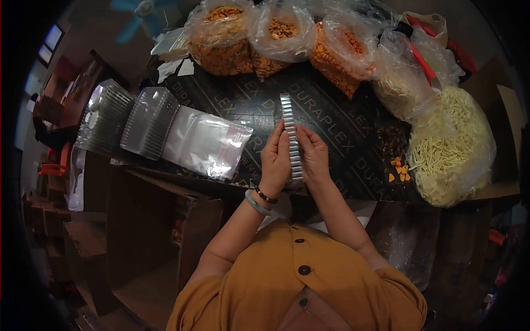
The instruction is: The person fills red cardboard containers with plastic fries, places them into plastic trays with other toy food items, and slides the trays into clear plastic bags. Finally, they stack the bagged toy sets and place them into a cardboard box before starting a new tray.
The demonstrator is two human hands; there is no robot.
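Note:
A clear ribbed plastic tray [287,107] is held edge-on over the black table, its long narrow side turned up toward me. My left hand [277,160] grips it from the left, thumb along the ribbed edge. On the opposite side my right hand [312,156] has its fingers closed on the same tray. A pale green bangle and a dark beaded bracelet circle my left wrist. To the left lie a pile of clear plastic bags [204,140] and stacked ribbed trays [150,122].
Along the far edge stand open bags of orange snack mix [223,47], a bag of orange pieces [339,58] and a pale bag [403,91]. Yellowish sticks [450,146] fill a large bag at right, beside loose orange pieces [401,171]. A cardboard box [143,231] stands below left.

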